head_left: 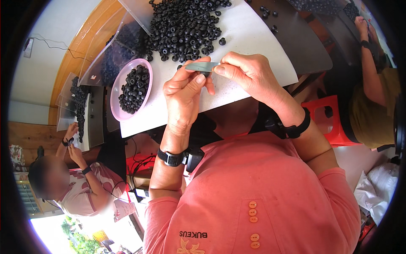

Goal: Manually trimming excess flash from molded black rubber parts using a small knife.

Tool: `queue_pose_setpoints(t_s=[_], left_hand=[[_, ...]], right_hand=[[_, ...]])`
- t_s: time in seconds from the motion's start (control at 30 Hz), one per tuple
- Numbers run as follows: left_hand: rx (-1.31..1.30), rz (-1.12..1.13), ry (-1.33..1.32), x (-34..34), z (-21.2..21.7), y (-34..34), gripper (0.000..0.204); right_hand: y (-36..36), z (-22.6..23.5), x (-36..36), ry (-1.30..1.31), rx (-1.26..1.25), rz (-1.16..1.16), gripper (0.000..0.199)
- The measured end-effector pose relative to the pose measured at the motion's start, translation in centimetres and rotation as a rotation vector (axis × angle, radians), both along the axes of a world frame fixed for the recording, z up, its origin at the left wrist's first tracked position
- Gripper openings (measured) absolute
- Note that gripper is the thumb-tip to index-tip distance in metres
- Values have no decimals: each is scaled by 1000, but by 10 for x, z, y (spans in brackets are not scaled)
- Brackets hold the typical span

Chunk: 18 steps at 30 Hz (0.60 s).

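My left hand (pixel 183 94) is closed, thumb against fingers, on a small black rubber-like part (pixel 205 73) that is mostly hidden. Pinched between thumb and fingers of my right hand (pixel 253 75) is a thin, flat metal blade (pixel 201 66). The blade lies across the fingertips of my left hand, right over the black part; whether its edge touches the part I cannot tell. Both hands are above the front of a white tabletop (pixel 260 40). Beyond them spreads a large heap of small, round, hollow black parts (pixel 184 31).
An oval pink bowl (pixel 149 91) of the same parts stands left of my hands. Clear plastic panels (pixel 101 63) rise at the back left. One co-worker (pixel 91 186) handles something at the left, another (pixel 374 84) at the far right. A red stool (pixel 325 116) is at the right.
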<state>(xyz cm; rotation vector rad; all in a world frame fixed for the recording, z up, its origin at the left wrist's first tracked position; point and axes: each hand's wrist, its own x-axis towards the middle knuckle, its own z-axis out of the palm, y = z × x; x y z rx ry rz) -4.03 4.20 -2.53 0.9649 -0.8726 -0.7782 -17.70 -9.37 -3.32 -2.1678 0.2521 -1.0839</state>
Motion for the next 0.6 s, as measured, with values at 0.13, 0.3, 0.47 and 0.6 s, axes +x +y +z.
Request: queue_pose_setpoints(t_s=[0.13, 0.3, 0.47, 0.6], left_hand=[[-14, 5, 7, -2, 0, 0, 31], [-6, 16, 15, -5, 1, 0, 31], [-35, 39, 6, -8, 1, -2, 29], [-41, 61, -8, -13, 3, -2, 27]], right_hand=[[-1, -2, 1, -27, 10, 2, 30], [0, -1, 1, -22, -13, -10, 29], [-1, -1, 0, -32, -21, 2, 29], [0, -1, -1, -38, -36, 1, 28]])
